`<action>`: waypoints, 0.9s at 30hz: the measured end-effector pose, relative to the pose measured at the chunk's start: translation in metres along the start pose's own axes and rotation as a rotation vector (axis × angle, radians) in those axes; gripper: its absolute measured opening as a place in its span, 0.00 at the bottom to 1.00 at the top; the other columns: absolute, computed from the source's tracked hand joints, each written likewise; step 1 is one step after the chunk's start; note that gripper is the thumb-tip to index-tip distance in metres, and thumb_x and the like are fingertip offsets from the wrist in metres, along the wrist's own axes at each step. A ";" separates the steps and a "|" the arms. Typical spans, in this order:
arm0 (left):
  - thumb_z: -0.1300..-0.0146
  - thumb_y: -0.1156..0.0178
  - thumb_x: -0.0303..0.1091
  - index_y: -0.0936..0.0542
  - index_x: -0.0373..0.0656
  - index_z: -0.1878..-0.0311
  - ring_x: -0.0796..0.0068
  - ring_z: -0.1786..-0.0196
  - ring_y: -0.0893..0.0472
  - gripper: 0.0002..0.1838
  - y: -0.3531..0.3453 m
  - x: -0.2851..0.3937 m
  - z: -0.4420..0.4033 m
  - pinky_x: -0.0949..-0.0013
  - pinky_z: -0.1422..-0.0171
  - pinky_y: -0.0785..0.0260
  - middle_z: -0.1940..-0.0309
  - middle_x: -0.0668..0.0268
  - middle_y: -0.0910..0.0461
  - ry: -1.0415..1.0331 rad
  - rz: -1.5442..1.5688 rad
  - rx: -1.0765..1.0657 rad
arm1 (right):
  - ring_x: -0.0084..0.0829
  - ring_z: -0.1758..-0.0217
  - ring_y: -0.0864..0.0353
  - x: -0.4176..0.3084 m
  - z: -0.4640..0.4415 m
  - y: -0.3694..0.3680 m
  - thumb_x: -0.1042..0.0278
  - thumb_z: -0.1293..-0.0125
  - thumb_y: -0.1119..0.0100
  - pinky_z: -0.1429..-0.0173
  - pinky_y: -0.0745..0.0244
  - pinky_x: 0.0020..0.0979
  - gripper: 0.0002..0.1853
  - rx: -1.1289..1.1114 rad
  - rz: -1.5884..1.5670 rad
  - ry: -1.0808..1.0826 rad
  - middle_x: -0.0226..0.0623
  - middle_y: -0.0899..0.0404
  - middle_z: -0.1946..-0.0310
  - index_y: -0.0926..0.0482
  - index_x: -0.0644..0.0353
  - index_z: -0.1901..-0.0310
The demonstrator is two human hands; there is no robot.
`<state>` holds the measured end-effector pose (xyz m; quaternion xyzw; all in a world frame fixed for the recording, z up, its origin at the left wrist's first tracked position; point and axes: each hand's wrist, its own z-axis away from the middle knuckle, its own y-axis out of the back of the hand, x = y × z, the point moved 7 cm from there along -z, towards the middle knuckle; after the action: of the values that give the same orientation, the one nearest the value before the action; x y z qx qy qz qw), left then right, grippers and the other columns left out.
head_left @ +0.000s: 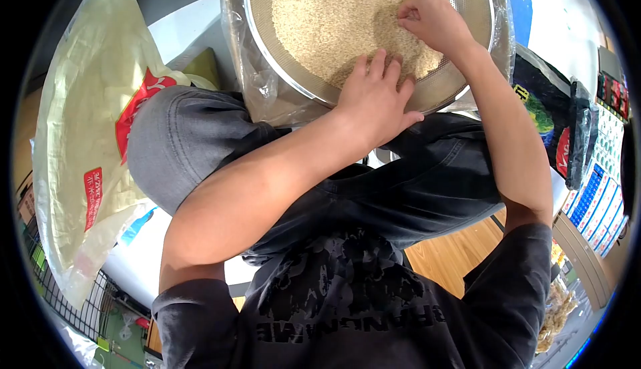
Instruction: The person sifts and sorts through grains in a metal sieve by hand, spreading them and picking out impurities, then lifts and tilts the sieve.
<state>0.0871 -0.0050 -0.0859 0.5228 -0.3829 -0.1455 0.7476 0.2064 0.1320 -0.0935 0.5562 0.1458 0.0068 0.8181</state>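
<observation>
A wide round metal mesh sieve (475, 8) holds a broad layer of pale tan grain (334, 18) that looks like rice. My left hand (377, 95) lies across the sieve's near rim, fingers spread with their tips at the edge of the grain and the thumb pointing right. Over the right part of the grain is my right hand (434, 25), its fingers curled together in a pinch. Whatever may be between those fingertips is too small or hidden to make out. Clear plastic sheeting (270, 95) shows beneath and around the sieve.
A large yellowish sack (87, 102) with red print stands at the left, beside my knee (177, 142). To the right are a dark printed bag (534, 102) and blue-and-white packs (594, 202). Wooden flooring (444, 259) shows below my legs.
</observation>
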 end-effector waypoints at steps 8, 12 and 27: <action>0.22 0.52 0.62 0.28 0.42 0.25 0.41 0.21 0.36 0.36 0.004 0.000 0.001 0.43 0.19 0.45 0.25 0.47 0.32 -0.011 0.039 0.064 | 0.44 0.53 0.10 0.000 -0.002 0.001 0.60 0.38 0.33 0.45 0.15 0.42 0.13 0.023 0.005 -0.022 0.41 0.10 0.58 0.10 0.57 0.56; 0.22 0.52 0.62 0.28 0.42 0.25 0.42 0.21 0.36 0.36 0.003 -0.001 0.001 0.44 0.18 0.45 0.25 0.47 0.32 -0.010 0.045 0.063 | 0.45 0.53 0.10 -0.001 -0.003 -0.001 0.61 0.38 0.35 0.45 0.16 0.42 0.13 0.013 -0.008 -0.021 0.42 0.10 0.59 0.10 0.57 0.57; 0.23 0.52 0.64 0.27 0.44 0.26 0.43 0.21 0.37 0.36 0.004 -0.001 -0.001 0.44 0.18 0.46 0.25 0.48 0.31 0.000 0.039 0.040 | 0.23 0.67 0.27 0.001 -0.004 0.001 0.66 0.31 0.36 0.59 0.27 0.31 0.09 -0.175 -0.303 0.011 0.31 0.25 0.72 0.16 0.61 0.54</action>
<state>0.0863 -0.0020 -0.0835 0.5301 -0.3961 -0.1231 0.7396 0.2064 0.1359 -0.0943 0.4545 0.2313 -0.1011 0.8542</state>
